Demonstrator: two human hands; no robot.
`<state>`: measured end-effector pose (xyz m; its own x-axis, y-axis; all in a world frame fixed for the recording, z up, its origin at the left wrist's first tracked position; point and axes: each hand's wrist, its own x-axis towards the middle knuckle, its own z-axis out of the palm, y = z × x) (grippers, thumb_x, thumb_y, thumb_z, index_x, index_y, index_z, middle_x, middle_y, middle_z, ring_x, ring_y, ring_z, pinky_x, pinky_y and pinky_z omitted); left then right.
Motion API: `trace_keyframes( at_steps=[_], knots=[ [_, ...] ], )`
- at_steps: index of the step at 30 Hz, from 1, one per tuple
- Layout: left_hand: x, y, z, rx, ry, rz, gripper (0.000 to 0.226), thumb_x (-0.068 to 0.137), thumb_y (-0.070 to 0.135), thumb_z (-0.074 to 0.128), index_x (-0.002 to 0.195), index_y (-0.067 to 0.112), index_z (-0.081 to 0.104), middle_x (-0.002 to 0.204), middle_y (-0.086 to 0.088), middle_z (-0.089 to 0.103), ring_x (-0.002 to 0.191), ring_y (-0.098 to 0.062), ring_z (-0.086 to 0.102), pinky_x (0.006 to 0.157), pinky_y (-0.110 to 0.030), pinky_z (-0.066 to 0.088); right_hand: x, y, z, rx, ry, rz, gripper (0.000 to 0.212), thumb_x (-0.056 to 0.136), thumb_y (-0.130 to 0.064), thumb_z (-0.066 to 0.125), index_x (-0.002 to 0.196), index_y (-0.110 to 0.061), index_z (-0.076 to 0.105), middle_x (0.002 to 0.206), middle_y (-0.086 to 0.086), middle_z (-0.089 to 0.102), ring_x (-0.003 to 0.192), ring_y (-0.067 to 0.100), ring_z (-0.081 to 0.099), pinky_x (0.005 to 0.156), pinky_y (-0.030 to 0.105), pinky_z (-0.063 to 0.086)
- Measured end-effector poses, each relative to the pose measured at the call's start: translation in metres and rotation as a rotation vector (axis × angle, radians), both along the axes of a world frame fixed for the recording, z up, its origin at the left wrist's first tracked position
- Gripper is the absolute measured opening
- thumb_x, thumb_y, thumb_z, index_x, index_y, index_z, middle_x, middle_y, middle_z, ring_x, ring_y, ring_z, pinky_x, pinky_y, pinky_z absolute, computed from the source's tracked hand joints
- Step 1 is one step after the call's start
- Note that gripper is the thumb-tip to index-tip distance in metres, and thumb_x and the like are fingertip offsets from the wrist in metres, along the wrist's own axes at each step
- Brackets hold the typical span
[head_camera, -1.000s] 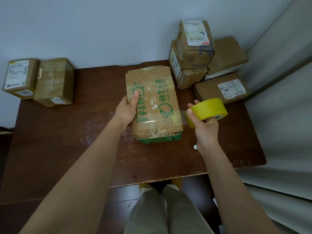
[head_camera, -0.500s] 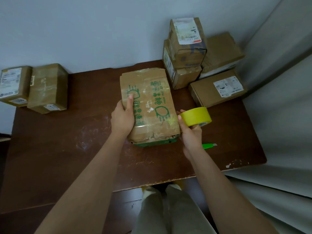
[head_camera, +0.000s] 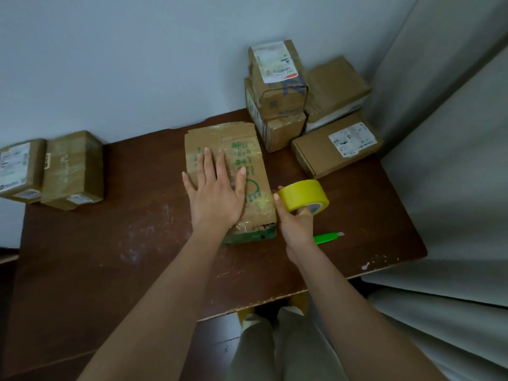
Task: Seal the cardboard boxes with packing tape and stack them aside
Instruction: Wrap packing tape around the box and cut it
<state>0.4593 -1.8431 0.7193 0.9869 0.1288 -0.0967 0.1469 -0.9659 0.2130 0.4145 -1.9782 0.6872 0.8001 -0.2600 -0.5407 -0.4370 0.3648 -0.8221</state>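
Only green print on box (head_camera: 247, 158)

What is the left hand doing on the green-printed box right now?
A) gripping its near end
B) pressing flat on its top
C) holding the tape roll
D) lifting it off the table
B: the left hand lies flat, fingers spread, on top of the green-printed box, while the right hand holds the tape roll.
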Motion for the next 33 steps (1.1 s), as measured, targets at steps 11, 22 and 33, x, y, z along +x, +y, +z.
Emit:
trace_keyframes(
  at_steps=[11, 22, 33],
  knots=[
    [0.023, -0.054, 0.007, -0.069, 0.194, 0.317, 0.135, 0.068, 0.087, 0.051, 0.153, 0.005, -0.015, 0.157, -0.026, -0.025, 0.144, -0.043, -0.025, 0.107, -0.071, -0.014, -0.003, -0.001, -0.007, -0.120, 0.003, 0.000, 0.020, 0.092, -0.024, 0.072, 0.094, -0.006, 0.066, 0.092, 0.014, 0.071, 0.092, 0.033, 0.068, 0.084, 0.047, 0.055],
    [0.011, 0.021, 0.023, -0.404, 0.205, 0.386, 0.104, 0.080, 0.060, 0.064, 0.149, 0.052, -0.014, 0.161, -0.019, -0.018, 0.149, -0.037, -0.014, 0.113, -0.067, -0.007, 0.000, 0.014, 0.037, 0.297, 0.013, 0.045, 0.057, 0.075, -0.042, 0.084, 0.125, -0.034, 0.060, 0.121, 0.001, 0.071, 0.113, 0.020, 0.066, 0.102, 0.048, 0.050],
    [-0.018, 0.099, 0.018, -0.895, 0.055, 0.488, 0.099, 0.064, 0.055, 0.075, 0.138, 0.070, 0.011, 0.162, -0.003, 0.012, 0.147, -0.032, 0.020, 0.114, -0.060, 0.027, 0.001, 0.021, 0.038, 0.054, -0.136, 0.025, 0.020, 0.088, -0.009, 0.074, 0.106, -0.018, 0.069, 0.101, -0.003, 0.077, 0.097, 0.009, 0.071, 0.091, 0.032, 0.054]
  ],
)
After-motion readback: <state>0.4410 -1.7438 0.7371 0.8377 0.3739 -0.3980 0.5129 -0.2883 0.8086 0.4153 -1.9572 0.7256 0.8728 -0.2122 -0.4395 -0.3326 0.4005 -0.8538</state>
